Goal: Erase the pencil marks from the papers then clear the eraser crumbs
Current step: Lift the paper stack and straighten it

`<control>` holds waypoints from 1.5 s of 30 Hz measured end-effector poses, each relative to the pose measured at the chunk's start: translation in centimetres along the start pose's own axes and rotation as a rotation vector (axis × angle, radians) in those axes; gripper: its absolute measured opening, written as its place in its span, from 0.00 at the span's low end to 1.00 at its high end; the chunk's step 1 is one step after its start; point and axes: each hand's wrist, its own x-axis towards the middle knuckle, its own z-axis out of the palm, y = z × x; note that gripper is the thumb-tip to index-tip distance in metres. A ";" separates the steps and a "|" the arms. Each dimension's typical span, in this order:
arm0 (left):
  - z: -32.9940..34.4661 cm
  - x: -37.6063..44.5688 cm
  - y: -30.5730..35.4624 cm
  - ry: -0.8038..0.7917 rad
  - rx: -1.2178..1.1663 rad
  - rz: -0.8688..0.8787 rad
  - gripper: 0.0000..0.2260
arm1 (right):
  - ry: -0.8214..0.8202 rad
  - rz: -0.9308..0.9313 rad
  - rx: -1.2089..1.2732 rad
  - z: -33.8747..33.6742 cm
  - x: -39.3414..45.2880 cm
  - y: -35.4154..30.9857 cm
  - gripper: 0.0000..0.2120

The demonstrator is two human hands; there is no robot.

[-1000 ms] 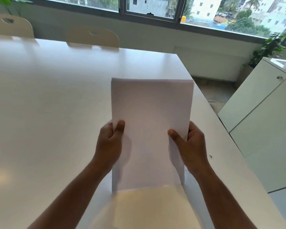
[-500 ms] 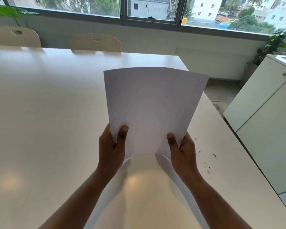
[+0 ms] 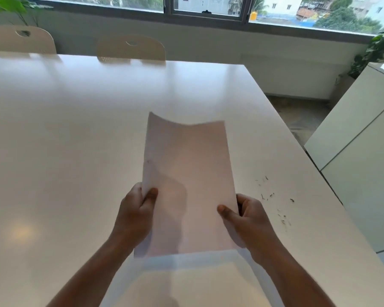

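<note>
Paper (image 3: 187, 185) is held above the white table (image 3: 75, 140), pinched by both hands.

Its near left edge is clamped between thumb and fingers of the left hand (image 3: 134, 214), its near right edge likewise by the right hand (image 3: 246, 218); the far edge is bowed. Dark eraser crumbs (image 3: 275, 202) are scattered on the table at three o'clock of the sheet, apart from it.

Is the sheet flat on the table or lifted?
Lifted. Both hands, left and right, pinch the paper by its side edges; it bows, far edge curled, above the table.
</note>
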 end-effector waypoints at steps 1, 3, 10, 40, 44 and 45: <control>-0.4 -0.4 -0.6 -0.040 -0.012 -0.060 0.10 | -0.031 0.063 0.044 0.2 -0.5 0.2 0.04; -1.3 -1.3 -1.5 -0.099 0.000 -0.159 0.13 | -0.068 0.151 0.105 0.6 -1.4 0.6 0.05; -3.4 -2.3 -1.2 -0.117 0.303 -0.180 0.14 | -0.103 0.214 0.045 1.0 -2.3 1.0 0.08; -6.6 -0.8 0.3 -0.233 0.249 -0.297 0.16 | 0.254 -0.153 -0.604 1.9 -2.9 1.1 0.05; -6.9 -0.7 0.0 -0.250 0.283 -0.282 0.14 | 0.265 -0.176 -0.668 2.4 -2.8 1.3 0.06; -7.0 -0.6 0.1 -0.259 0.295 -0.281 0.14 | 0.267 -0.170 -0.670 2.5 -2.7 1.3 0.06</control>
